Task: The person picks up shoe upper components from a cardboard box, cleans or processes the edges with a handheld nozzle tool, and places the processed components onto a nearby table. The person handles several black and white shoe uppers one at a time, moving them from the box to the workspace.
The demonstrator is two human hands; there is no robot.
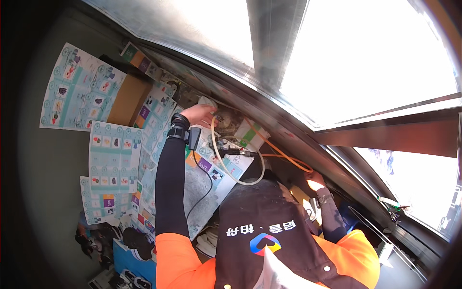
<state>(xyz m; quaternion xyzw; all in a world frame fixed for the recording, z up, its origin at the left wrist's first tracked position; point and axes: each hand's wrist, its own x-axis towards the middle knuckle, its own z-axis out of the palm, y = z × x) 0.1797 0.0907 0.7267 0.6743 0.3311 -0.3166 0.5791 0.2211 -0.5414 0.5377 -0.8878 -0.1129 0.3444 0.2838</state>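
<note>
Orange upper sleeves (175,253) over dark undersleeves (169,192) flank a black apron (260,204) at the near side of my head view, a coloured emblem (264,244) on its front. Left hand (199,114): reaching far, toward bright window panes (365,67), fingers (210,110) bent at the far end of a pale hose (246,183) and just beside a crumpled white piece (207,101); I cannot tell whether they are clamped on either. Pale hose bows toward the near side, then curves right and back beside a black fitting (236,151). Right hand (315,182): well to the right, half in shadow, near the bend of an orange hose (293,160) that runs off leftward; its fingers are too dim for me to read as apart or together. Both hoses lie mostly between the two hands. I log a dark band (178,126) on the left wrist, a small grey box (194,138) beside it with a black cable (211,185) trailing nearer, and a watch (325,198) on the right wrist. Printed sheets (115,159) spread across the left, some overlapping, beside brown cardboard (129,101). Near left, I make out a blue surface (134,267) with dark objects (137,241) by it, kind unclear.
</note>
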